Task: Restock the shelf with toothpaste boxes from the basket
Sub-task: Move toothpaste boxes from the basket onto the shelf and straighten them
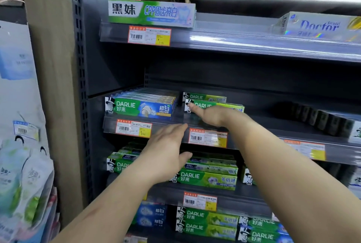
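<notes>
Dark store shelf stocked with Darlie toothpaste boxes. Right hand flat, fingers spread, grip holding nothing, touching green Darlie box on middle tier. Left hand loose, empty, before price rail.

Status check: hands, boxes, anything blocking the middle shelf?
Both hands open, holding nothing. Right hand touching front green Darlie box on middle shelf. Left hand below, at shelf edge. Basket not in view. Nothing blocking.
</notes>
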The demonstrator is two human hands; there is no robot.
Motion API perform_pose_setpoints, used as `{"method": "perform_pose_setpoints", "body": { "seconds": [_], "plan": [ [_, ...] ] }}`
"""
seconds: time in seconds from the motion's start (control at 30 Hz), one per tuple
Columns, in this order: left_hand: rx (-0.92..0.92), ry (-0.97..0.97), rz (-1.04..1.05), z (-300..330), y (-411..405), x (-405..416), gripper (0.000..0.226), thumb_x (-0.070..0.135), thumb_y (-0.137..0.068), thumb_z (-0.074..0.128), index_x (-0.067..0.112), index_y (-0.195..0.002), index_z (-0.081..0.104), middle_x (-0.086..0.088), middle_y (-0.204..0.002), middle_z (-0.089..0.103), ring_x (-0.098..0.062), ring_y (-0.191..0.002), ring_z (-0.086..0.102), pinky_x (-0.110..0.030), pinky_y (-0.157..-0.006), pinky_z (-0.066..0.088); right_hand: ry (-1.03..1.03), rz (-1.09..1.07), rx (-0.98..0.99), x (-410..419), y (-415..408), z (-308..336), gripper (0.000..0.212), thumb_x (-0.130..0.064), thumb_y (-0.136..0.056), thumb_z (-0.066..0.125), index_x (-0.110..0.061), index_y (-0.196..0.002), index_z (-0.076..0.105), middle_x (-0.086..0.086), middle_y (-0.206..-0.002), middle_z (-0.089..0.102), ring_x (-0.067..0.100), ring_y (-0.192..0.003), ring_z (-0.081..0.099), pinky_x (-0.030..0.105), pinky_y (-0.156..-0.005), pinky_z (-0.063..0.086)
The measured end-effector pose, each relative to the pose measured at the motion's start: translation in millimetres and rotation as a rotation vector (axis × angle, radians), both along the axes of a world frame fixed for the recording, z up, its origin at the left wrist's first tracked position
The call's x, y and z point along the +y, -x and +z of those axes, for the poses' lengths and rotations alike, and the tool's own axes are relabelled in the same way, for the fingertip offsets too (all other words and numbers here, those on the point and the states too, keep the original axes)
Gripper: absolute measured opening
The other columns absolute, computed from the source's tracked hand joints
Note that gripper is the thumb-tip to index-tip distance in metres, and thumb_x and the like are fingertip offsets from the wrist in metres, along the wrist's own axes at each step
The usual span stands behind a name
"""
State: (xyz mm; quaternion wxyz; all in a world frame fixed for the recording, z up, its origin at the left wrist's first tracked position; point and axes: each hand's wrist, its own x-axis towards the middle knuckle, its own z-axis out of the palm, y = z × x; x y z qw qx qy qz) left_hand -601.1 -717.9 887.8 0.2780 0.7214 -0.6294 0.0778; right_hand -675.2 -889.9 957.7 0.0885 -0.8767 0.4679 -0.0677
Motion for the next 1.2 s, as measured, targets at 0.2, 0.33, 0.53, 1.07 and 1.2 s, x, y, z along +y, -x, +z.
{"method": "perform_pose_setpoints", "body": {
  "seconds": [0.2,0.33,0.53,1.07,1.2],
  "plan": [
    [0.002,-0.026,0.003,-4.0,-7.5,0.9,0.073,0.04,-0.093,0.052,0.023,-0.15,0.01,0.006,-0.157,0.015,-0.013,-0.143,0.011,-0.026,-0.115,0.009,0.137,-0.358,0.024,-48.7,19.3,10.6,0.068,-0.049,-0.086,0.04,-0.019,-0.146,0.03,0.007,-0.151,0.033,0.038,-0.135,0.034,0.053,-0.106,0.029],
    [0.003,-0.029,0.002,-3.7,-11.0,0.8,0.073,0.041,-0.093,0.052,0.023,-0.15,0.01,0.006,-0.157,0.014,-0.012,-0.143,0.011,-0.025,-0.114,0.009,0.121,-0.29,0.127,-59.8,12.5,11.0,0.054,-0.035,-0.091,0.039,-0.01,-0.139,0.042,0.013,-0.148,0.038,0.041,-0.132,0.038,0.06,-0.11,0.027],
    [0.004,-0.029,0.006,-4.2,-15.7,1.0,0.073,0.041,-0.092,0.053,0.022,-0.15,0.011,0.005,-0.157,0.015,-0.013,-0.142,0.011,-0.027,-0.116,0.01,0.104,-0.294,0.135,-37.4,3.5,5.5,0.058,-0.037,-0.095,0.028,-0.023,-0.151,0.02,0.006,-0.159,0.017,0.033,-0.145,0.017,0.058,-0.114,-0.004],
    [0.06,-0.001,0.026,-3.2,-18.0,9.2,0.074,0.039,-0.091,0.055,0.024,-0.15,0.012,0.004,-0.156,0.018,-0.014,-0.142,0.013,-0.029,-0.116,0.013,0.31,0.236,-0.565,-8.6,56.9,-17.3,0.036,-0.042,-0.075,0.076,-0.021,-0.103,0.071,-0.002,-0.117,0.067,0.014,-0.109,0.059,0.022,-0.084,0.04],
    [0.042,0.053,0.053,-1.4,-1.2,22.8,0.074,0.038,-0.09,0.057,0.021,-0.149,0.016,0.003,-0.155,0.023,-0.015,-0.141,0.019,-0.031,-0.116,0.017,0.28,0.307,-0.582,11.5,82.4,-25.2,0.04,-0.046,-0.07,0.078,-0.029,-0.105,0.069,-0.008,-0.117,0.065,0.01,-0.114,0.055,0.027,-0.095,0.041]
  ]
}}
